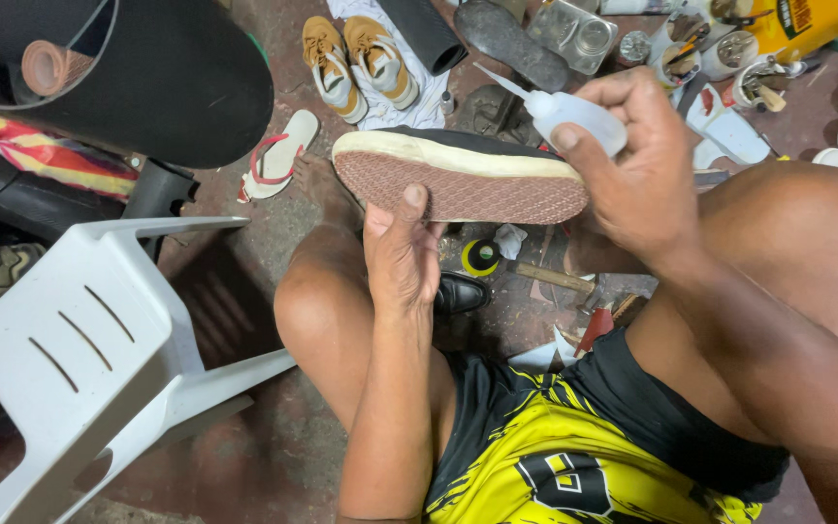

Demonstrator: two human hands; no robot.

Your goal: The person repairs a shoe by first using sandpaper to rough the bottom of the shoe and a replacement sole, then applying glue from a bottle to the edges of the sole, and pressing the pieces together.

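Note:
My left hand (402,254) grips a black shoe (458,175) held on its side, its reddish-brown waffle sole and cream sidewall facing me, my thumb pressed on the sole. My right hand (637,170) holds a small white squeeze bottle (574,114) with a long thin nozzle pointing up and left, just above the shoe's upper edge. Both my bare knees frame the shoe, and I wear yellow and black shorts (574,456).
A white plastic chair (89,349) lies tipped at left under a big black rubber roll (167,78). On the floor are tan sneakers (356,60) on a white cloth, a flip-flop (278,155), a black dress shoe (463,291), a tape roll (480,257), a hammer (555,278), jars and cups (671,49).

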